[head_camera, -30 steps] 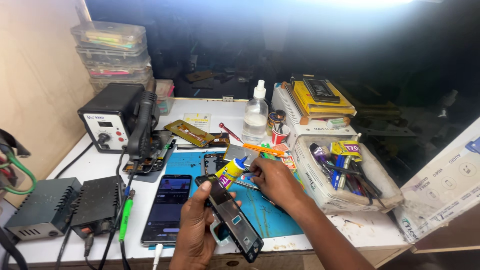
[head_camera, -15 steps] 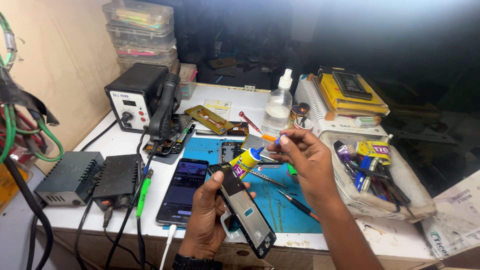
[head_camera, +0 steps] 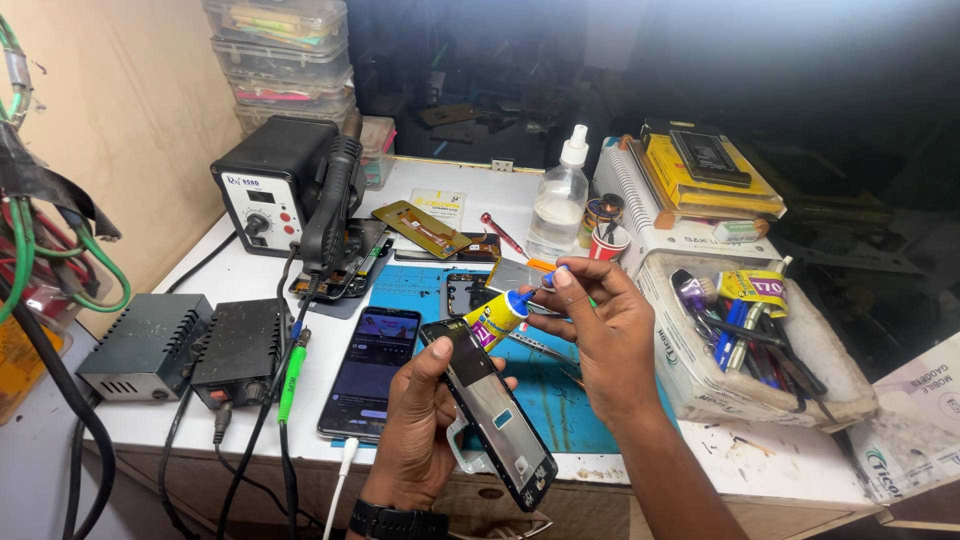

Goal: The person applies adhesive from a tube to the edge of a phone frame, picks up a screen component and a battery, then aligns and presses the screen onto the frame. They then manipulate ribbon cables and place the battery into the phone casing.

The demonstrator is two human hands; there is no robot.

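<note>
A white surface [head_camera: 250, 270] carries the work, with a blue mat [head_camera: 560, 400] laid across its middle. At the back left stands a black rework station [head_camera: 265, 180] with its handle in the cradle; in front of it sit two dark boxes [head_camera: 190, 345] with cables trailing off the edge. On the right, a worn tray [head_camera: 800, 375] is full of pens and tools, and behind it lies a yellow box [head_camera: 700, 175] on a spiral pad. A clear bottle [head_camera: 558, 210] with a white nozzle stands upright near the middle back. A lit phone [head_camera: 370, 370] lies flat just left of the mat.

The left hand [head_camera: 420, 430] holds a phone frame [head_camera: 490, 410] tilted above the near edge of the surface, fingers clamped along its sides, thumb on the left rim. The right hand [head_camera: 600, 330] hovers just above the frame's upper end, its fingers pinched on the tip of a yellow glue tube [head_camera: 497, 318], which lies slanted between the two hands, near the frame's top corner.
</note>
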